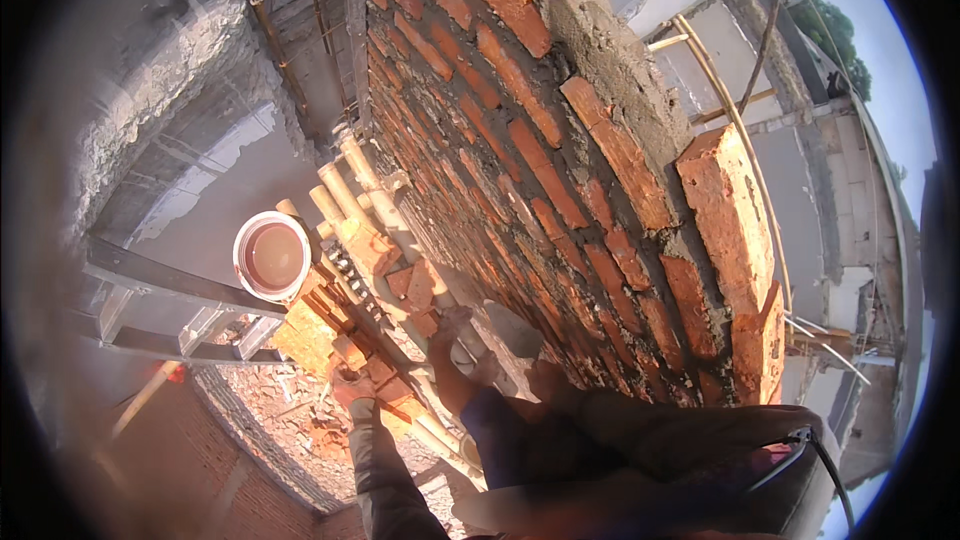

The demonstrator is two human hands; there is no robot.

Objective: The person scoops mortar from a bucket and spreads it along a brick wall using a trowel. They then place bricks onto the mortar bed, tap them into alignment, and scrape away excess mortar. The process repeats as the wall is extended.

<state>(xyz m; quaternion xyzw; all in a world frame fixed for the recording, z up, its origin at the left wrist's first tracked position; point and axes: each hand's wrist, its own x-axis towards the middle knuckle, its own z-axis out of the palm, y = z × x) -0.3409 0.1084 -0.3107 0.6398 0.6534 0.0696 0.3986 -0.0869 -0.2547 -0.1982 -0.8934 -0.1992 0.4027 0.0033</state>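
Note:
My left hand (pixel 364 408) reaches down at the lower left, its fingers closed at a red brick (pixel 349 384) beside a small pile of bricks on the scaffold. My right hand (pixel 546 380) is closed around the handle of a trowel, whose grey blade (pixel 512 329) points up and left beside the wall. The handle is hidden in the hand. A tall red brick wall (pixel 560 180) with grey mortar joints rises along my right. Wet mortar (pixel 610 50) lies on its top, next to a laid end brick (pixel 727 210).
A white bucket (pixel 240 250) holding brownish liquid stands on the scaffold's left side. Bamboo poles (pixel 365 175) and loose bricks (pixel 412 285) run below me. My foot (pixel 450 375) rests among the poles. Rubble (pixel 300 420) covers the ground far below. A curved bamboo pole (pixel 735 120) stands beyond the wall.

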